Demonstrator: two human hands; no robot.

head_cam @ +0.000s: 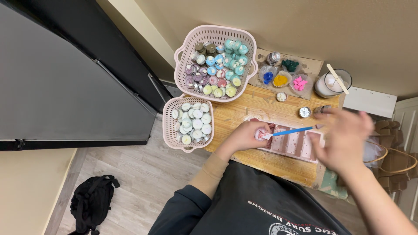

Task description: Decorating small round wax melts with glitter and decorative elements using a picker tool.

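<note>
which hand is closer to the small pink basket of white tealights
Left. The left hand rests on the table just right of the small pink basket, holding a blue-handled tool. The right hand is raised much farther right, past the pink mould.

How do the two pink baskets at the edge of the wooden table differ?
The larger basket sits farther back by the wall; the smaller basket sits nearer, at the table's left edge. The larger basket holds small round candles in many colours: blue, teal, purple, pink and yellow-green. The smaller basket holds mostly white and pale ones. Both are pink, perforated plastic with handles, and both are nearly full.
</note>
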